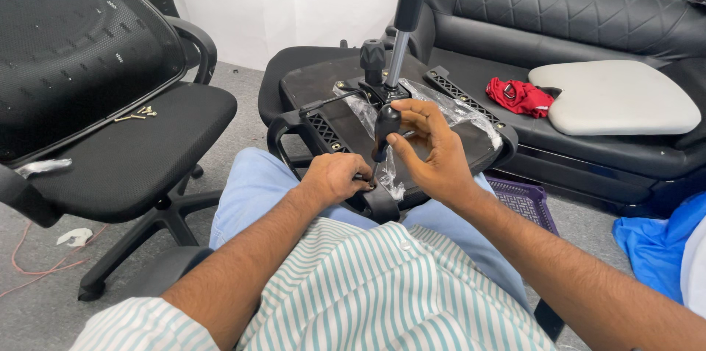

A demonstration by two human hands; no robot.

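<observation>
An upturned black chair seat (316,86) rests on my lap, its mechanism plate and gas cylinder (404,20) pointing up. My right hand (430,149) is closed around a black lever handle (385,124) that sticks out of the mechanism. My left hand (338,177) is curled at the seat's near edge, fingers pinched on something small that I cannot make out, next to the armrest loop (283,134). A crumpled clear plastic bag (368,112) lies under the lever. A black knob (373,53) stands behind it.
An assembled black mesh office chair (110,152) stands at left with several loose screws (136,114) on its seat. A black sofa (588,20) at right holds a grey cushion (614,97) and a red cloth (521,96). A purple crate (526,200) and a blue cloth (658,244) lie on the floor.
</observation>
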